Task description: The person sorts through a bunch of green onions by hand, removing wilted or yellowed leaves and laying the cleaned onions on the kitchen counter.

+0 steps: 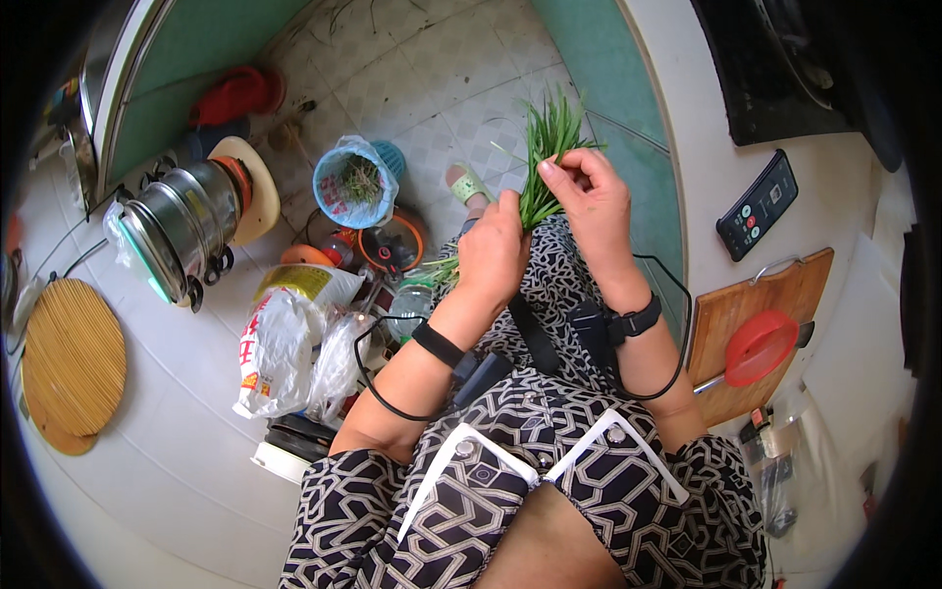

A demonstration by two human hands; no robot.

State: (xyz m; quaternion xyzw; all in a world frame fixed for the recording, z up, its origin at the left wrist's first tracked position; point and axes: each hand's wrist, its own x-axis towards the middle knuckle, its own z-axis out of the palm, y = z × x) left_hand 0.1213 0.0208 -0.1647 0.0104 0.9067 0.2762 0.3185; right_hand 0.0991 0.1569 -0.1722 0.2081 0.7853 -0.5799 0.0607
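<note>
A bunch of long green leafy stalks (543, 154) is held above my lap. My left hand (494, 247) is closed around the lower part of the bunch, and pale stem ends stick out past its left side. My right hand (589, 193) is at the right edge of the leaves, thumb and index finger pinched together at them; whether a single blade is between the fingertips is hard to tell. Left of my hands, a blue bin (321, 193) lined with a plastic bag holds green and brown plant scraps.
Stacked metal pots (184, 221) and plastic bags (283, 353) are at the left. A green slipper (464, 184) shows on the tiled floor. On the right counter lie a smartphone (758, 206), a wooden cutting board (809, 283) and a red plastic bowl (762, 347) on the board.
</note>
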